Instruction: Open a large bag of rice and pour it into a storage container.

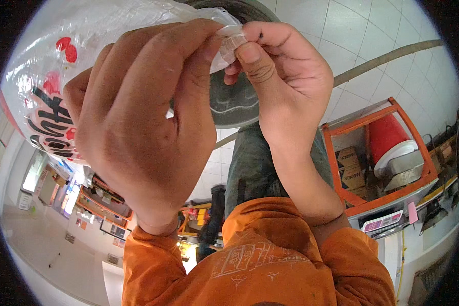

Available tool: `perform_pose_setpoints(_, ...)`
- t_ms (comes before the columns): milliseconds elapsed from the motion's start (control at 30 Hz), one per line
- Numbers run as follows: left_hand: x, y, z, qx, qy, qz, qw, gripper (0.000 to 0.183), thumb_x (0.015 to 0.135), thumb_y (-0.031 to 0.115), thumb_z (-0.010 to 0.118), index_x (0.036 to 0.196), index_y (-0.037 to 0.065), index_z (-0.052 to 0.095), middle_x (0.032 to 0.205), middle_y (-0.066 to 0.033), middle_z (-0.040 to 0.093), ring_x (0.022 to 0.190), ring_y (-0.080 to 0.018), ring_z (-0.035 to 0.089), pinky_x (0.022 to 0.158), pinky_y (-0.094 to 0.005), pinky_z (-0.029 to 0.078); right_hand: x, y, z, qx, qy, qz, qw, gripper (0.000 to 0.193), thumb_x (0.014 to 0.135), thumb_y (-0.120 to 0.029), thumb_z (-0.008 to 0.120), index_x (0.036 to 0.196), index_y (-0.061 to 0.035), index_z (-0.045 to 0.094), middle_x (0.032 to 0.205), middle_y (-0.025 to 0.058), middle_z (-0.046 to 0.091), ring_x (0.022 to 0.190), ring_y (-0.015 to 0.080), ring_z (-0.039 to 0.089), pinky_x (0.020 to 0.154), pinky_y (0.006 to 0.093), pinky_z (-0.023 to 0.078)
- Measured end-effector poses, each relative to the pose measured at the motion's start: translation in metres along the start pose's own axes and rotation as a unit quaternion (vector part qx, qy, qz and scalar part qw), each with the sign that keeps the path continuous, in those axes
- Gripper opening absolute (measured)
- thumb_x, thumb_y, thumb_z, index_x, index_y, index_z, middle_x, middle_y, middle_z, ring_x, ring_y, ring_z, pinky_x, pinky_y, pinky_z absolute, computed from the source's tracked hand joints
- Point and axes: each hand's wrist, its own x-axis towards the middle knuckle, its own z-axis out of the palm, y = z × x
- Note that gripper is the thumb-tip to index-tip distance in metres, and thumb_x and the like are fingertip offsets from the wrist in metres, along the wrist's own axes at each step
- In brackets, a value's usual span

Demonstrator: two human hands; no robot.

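Note:
A large translucent plastic bag with red and black print bulges at the upper left. My left hand is closed in front of it, thumb and index finger pinching a gathered edge of clear plastic. From the other side my right hand grips the same bit between its thumb and bent index finger, so the fingertips of both hands nearly meet. Whether a strip of tape or only folded film lies between them cannot be made out. Beneath my hands shows a dark grey round tub, partly hidden.
An orange-framed rack stands at the right, with cardboard boxes, a red bucket and a white bowl. Beside it sits a scale with a pink keypad. A brownish band crosses the tiled floor.

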Motion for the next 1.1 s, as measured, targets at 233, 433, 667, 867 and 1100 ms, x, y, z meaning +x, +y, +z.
perform_pose_setpoints(233, 0.005, 0.01, 0.002, -0.075, -0.005, -0.121, 0.99, 0.01, 0.083, 0.004, 0.074, 0.093, 0.005, 0.075, 0.084, -0.003, 0.073, 0.075, -0.0076, 0.066, 0.07, -0.022, 0.051, -0.003, 0.002, 0.009, -0.058, 0.103, -0.079, 0.99, 0.013, 0.089, 0.005, 0.067, 0.101, 0.007, 0.063, 0.092, 0.0115, 0.066, 0.073, 0.0125, 0.063, 0.063, 0.0231, 0.053)
perform_pose_setpoints(433, 0.012, 0.019, -0.003, -0.097, -0.046, -0.187, 0.976, 0.009, 0.083, 0.001, 0.072, 0.092, 0.002, 0.074, 0.083, -0.0023, 0.073, 0.074, -0.0058, 0.064, 0.068, -0.0204, 0.05, -0.016, -0.008, 0.016, -0.165, 0.099, -0.116, 0.974, 0.011, 0.087, 0.014, 0.062, 0.096, 0.0065, 0.063, 0.101, 0.0139, 0.061, 0.077, 0.0131, 0.063, 0.065, 0.0219, 0.054)
perform_pose_setpoints(667, 0.004, 0.018, 0.006, -0.206, 0.046, -0.203, 0.956, 0.006, 0.084, 0.002, 0.072, 0.09, 0.001, 0.073, 0.077, -0.0024, 0.07, 0.071, -0.0063, 0.062, 0.067, -0.0211, 0.049, -0.016, -0.011, 0.028, -0.126, 0.133, -0.081, 0.98, 0.015, 0.086, 0.012, 0.066, 0.101, 0.0096, 0.065, 0.095, 0.014, 0.066, 0.079, 0.015, 0.066, 0.071, 0.0249, 0.056)
perform_pose_setpoints(867, 0.001, 0.011, 0.009, -0.195, 0.037, -0.189, 0.962, 0.006, 0.084, 0.002, 0.072, 0.09, 0.001, 0.072, 0.078, -0.0029, 0.07, 0.071, -0.0074, 0.062, 0.067, -0.0218, 0.049, -0.018, -0.009, 0.035, -0.052, 0.188, -0.036, 0.98, 0.018, 0.087, 0.007, 0.068, 0.105, 0.0094, 0.066, 0.094, 0.0147, 0.071, 0.083, 0.0175, 0.069, 0.078, 0.0279, 0.059)
perform_pose_setpoints(1100, 0.008, 0.001, 0.001, -0.182, -0.022, -0.138, 0.973, 0.007, 0.084, 0.003, 0.073, 0.091, 0.002, 0.073, 0.078, -0.0029, 0.07, 0.071, -0.0071, 0.063, 0.067, -0.0219, 0.049, -0.014, -0.012, 0.035, -0.061, 0.152, -0.006, 0.986, 0.013, 0.09, 0.004, 0.063, 0.102, 0.0083, 0.063, 0.09, 0.0111, 0.069, 0.082, 0.0144, 0.066, 0.076, 0.024, 0.054)
